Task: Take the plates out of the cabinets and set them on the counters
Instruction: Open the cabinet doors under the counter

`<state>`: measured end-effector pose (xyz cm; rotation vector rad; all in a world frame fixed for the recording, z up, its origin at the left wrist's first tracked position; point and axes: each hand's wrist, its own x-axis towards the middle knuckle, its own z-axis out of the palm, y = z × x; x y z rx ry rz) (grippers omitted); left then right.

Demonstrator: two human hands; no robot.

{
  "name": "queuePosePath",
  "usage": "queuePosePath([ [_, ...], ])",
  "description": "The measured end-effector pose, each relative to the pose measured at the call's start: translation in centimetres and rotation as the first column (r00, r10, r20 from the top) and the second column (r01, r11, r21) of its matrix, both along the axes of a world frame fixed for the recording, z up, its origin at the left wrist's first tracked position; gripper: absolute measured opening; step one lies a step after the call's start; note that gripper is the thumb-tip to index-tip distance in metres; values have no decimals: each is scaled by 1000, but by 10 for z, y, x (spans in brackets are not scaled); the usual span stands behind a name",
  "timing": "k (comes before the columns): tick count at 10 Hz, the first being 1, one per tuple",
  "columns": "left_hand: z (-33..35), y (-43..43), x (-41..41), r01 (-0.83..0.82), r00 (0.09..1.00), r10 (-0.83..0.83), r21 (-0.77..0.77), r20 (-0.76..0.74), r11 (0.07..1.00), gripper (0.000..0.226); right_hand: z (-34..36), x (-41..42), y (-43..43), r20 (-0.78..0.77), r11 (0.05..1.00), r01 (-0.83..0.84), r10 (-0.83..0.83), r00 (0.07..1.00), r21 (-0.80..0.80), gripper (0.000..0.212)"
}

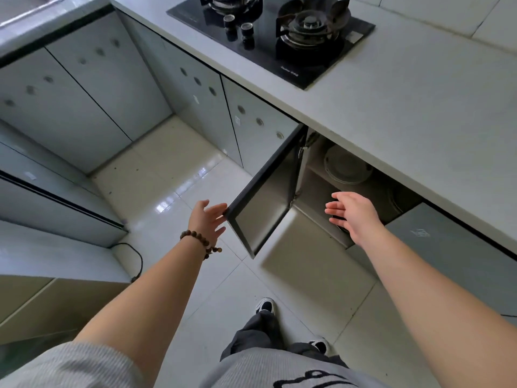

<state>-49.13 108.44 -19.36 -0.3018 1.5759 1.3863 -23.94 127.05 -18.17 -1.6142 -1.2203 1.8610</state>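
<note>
A stack of white plates (345, 166) rests on the upper shelf inside the open cabinet below the white counter (405, 113). A darker round dish (397, 200) shows dimly further right on that shelf. The cabinet door (263, 197) stands swung out toward me. My left hand (208, 219), with a bead bracelet on the wrist, is open with its fingertips at the door's outer corner. My right hand (354, 215) is open, fingers spread, in front of the cabinet opening and below the plates, holding nothing.
A black gas hob (271, 32) with two burners sits on the counter above the shut cabinets to the left. A sink (25, 7) shows at the far left corner. A black cable (140, 259) lies on the tiled floor. My feet stand just behind the door.
</note>
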Motion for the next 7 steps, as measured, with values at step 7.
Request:
queuePosePath([
  [7, 18, 170, 135, 456, 889, -445, 120, -113, 882, 40, -6, 122, 42, -18, 910, 405, -408, 913, -95, 9],
])
